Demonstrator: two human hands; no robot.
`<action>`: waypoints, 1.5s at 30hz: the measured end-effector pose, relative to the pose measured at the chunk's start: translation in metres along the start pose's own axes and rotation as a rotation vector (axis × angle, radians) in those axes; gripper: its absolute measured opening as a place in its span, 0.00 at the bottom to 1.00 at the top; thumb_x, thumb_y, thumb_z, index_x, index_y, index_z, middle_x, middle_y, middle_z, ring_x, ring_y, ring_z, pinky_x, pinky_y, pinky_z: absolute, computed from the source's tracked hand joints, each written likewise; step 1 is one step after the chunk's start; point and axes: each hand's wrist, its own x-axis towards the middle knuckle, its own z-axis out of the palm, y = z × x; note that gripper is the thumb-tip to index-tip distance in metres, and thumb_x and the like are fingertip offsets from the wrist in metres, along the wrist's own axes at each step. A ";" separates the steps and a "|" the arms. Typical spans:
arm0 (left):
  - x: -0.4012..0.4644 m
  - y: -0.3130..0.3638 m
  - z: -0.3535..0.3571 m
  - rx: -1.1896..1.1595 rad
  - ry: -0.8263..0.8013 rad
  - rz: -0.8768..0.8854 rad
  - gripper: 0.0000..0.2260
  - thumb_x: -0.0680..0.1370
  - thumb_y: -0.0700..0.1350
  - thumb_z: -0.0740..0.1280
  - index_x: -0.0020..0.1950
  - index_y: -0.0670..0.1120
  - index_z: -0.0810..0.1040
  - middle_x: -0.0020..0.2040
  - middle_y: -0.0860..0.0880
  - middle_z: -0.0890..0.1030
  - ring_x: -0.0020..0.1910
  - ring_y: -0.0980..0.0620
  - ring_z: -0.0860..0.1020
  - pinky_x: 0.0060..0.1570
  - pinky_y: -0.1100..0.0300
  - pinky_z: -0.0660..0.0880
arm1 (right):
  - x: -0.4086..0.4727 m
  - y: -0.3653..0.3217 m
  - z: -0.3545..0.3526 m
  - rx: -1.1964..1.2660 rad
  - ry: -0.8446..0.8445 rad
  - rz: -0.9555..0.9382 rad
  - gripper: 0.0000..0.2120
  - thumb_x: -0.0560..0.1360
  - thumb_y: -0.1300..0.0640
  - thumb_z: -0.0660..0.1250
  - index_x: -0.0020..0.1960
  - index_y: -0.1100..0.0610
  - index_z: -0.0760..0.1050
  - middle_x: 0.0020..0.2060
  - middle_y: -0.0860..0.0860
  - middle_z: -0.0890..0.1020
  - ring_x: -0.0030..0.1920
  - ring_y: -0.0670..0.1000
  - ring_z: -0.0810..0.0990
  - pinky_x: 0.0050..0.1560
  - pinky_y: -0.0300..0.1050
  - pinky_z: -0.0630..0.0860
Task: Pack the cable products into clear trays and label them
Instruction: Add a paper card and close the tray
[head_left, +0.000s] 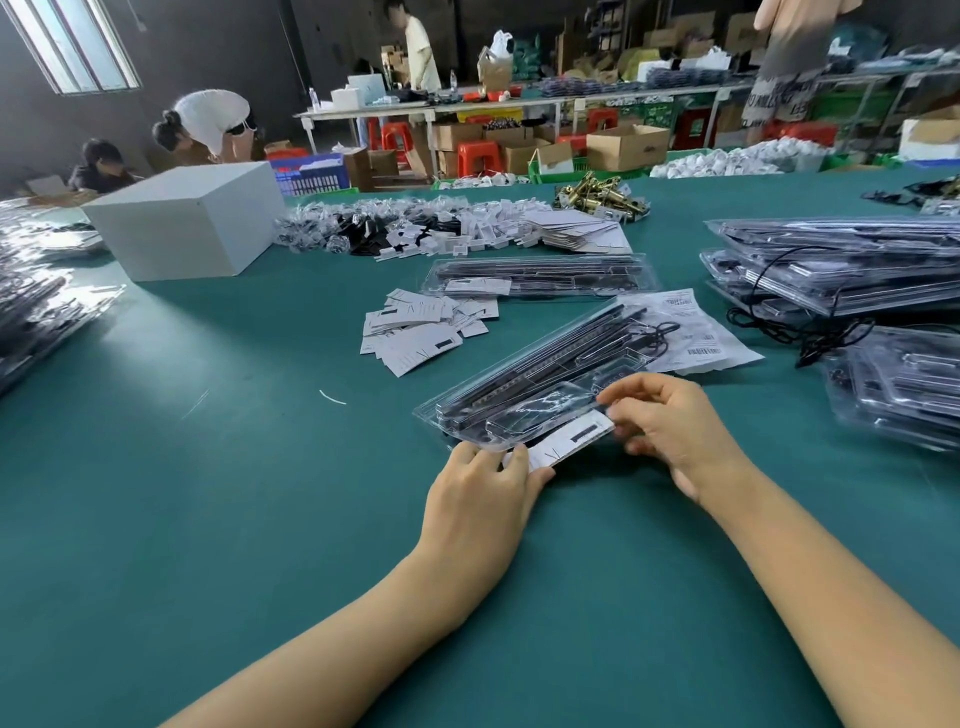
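A small white paper label with a black bar (566, 441) is pinched at both ends: its near end is held by the curled fingers (514, 460) of the left hand (480, 499), and its far end is gripped between thumb and fingertips of the right hand (670, 426). The label is laid along the near edge of a long clear plastic tray (524, 395), which is set slantwise on the green tabletop (208, 467) and is filled with black cable parts (561, 353). Under the tray's far end a printed white sheet (696, 332) is spread. Beyond it, a second filled clear tray (540, 278) is seen lying crosswise, with a label already on its left end. To the left of the trays a loose heap of white labels (421, 327) is scattered. At the right, stacks of packed clear trays (841, 275) are piled, with a black cord hanging over them. Farther back, a white box (187, 218) and a spread of small bagged parts (415, 228) are placed on the tabletop.
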 end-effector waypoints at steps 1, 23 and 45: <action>0.000 0.000 0.000 0.006 -0.003 -0.003 0.11 0.73 0.51 0.73 0.36 0.44 0.81 0.28 0.50 0.78 0.29 0.48 0.75 0.30 0.61 0.74 | 0.001 -0.001 -0.002 -0.043 0.023 0.025 0.06 0.74 0.65 0.66 0.40 0.58 0.79 0.34 0.50 0.81 0.28 0.45 0.79 0.26 0.37 0.72; -0.001 -0.001 0.004 0.019 0.051 -0.043 0.09 0.73 0.47 0.73 0.37 0.43 0.82 0.32 0.48 0.82 0.29 0.47 0.75 0.30 0.61 0.74 | -0.017 -0.017 0.017 -0.135 0.083 0.146 0.06 0.70 0.67 0.73 0.41 0.62 0.76 0.39 0.57 0.83 0.30 0.51 0.83 0.37 0.45 0.82; 0.004 -0.003 0.004 -0.047 0.039 -0.105 0.17 0.73 0.43 0.73 0.28 0.45 0.71 0.22 0.49 0.71 0.24 0.47 0.71 0.25 0.62 0.66 | -0.021 -0.017 0.021 0.198 -0.002 0.239 0.09 0.70 0.75 0.69 0.46 0.64 0.78 0.37 0.58 0.82 0.32 0.50 0.83 0.32 0.37 0.80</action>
